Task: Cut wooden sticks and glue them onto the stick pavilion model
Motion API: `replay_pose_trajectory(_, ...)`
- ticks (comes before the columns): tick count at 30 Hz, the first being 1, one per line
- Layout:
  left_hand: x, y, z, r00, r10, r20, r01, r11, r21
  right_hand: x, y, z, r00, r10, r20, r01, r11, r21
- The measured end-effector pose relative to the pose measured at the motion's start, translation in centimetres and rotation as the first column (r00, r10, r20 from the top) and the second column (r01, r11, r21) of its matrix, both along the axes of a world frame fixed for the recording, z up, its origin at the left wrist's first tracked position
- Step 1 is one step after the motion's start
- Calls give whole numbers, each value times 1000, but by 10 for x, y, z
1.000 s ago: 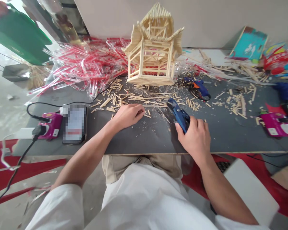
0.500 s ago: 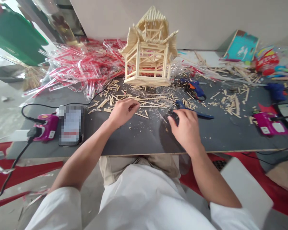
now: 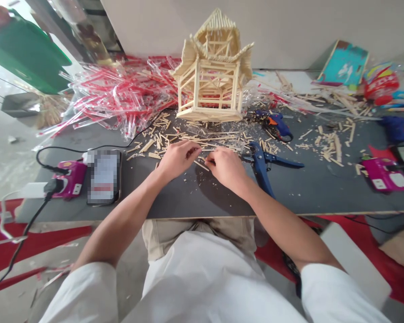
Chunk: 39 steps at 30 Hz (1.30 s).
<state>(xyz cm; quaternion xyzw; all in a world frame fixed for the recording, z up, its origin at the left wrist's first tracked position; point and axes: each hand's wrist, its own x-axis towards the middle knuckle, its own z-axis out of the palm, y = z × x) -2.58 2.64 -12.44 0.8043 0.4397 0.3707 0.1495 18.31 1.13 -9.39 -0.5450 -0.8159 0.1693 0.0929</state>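
Observation:
My left hand [image 3: 179, 158] has its fingers curled together over the wooden sticks [image 3: 218, 138] near the table's middle. Close on its right, my right hand [image 3: 226, 165] is also closed, thumb and fingers pinched. Whatever either hand holds is too small or hidden to make out. Behind both hands stands a pavilion model [image 3: 215, 89] of pale sticks with a tiered roof. A blue-handled cutter [image 3: 263, 168] lies open just right of my right hand. The blue and orange glue gun [image 3: 278, 125] rests behind the cutter.
Red and clear plastic wrappers [image 3: 121, 92] heap at the back left. A phone [image 3: 104, 177] lies beside a magenta power socket [image 3: 70, 179]. Another magenta socket [image 3: 385, 174] and a second glue gun [image 3: 393, 129] are at the right. Stick scraps [image 3: 333, 146] cover the right part.
My right hand has moved left from over the cutter to beside my left hand, and its fingers have closed. The cutter now shows more fully. The view has shifted slightly.

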Motion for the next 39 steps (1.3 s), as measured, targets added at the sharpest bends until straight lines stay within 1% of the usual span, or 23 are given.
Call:
replay_pose_trajectory(4,0,0,-1,1000,0,20,0,1000,4,-5,6,5,999,22,43,-22,1000,1)
replay_pose_trajectory(6,0,0,1,999,16,39,-16,1000,5,-5,14,8,998,55,25,-55,998,-4)
replay_pose_trajectory(7,-1,0,1,998,27,51,-27,1000,5,-3,18,10,998,68,-17,-68,998,-6)
replay_pose_trajectory(9,0,0,2,996,46,71,-47,999,3,0,25,10,983,74,-168,-74,997,5)
replay_pose_trajectory(11,0,1,3,995,53,83,-53,999,2,3,29,8,931,64,-359,-62,998,15)
replay_pose_trajectory(13,1,1,3,994,56,97,-55,998,-12,4,29,4,864,59,-500,-56,998,21)
replay_pose_trajectory(15,2,1,3,989,72,126,-68,997,-33,4,27,0,805,58,-590,-49,998,32)
replay_pose_trajectory(17,2,1,3,984,90,154,-83,995,-52,4,26,-3,766,64,-640,-47,998,44)
replay_pose_trajectory(19,3,0,4,983,89,161,-82,995,-50,5,26,-4,750,85,-656,-65,996,55)
replay_pose_trajectory(22,2,-1,6,989,62,138,-62,998,-5,6,26,-4,752,120,-648,-97,993,73)
replay_pose_trajectory(25,1,-2,8,995,62,77,-66,997,49,7,26,-2,748,110,-655,-96,994,56)
replay_pose_trajectory(28,0,-3,9,997,73,25,-74,996,59,7,26,-3,734,95,-672,-98,995,33)
replay_pose_trajectory(31,-2,-3,11,999,43,0,-43,997,63,7,28,-7,710,110,-696,-93,994,62)
replay_pose_trajectory(33,-2,-2,10,1000,21,-16,-20,998,54,7,30,-11,690,115,-714,-90,993,74)
replay_pose_trajectory(35,-2,-1,8,1000,18,-10,-18,1000,16,8,31,-15,672,113,-732,-97,993,64)
replay_pose_trajectory(39,0,-2,4,996,34,81,-26,995,-94,6,30,-18,640,91,-763,-118,993,19)
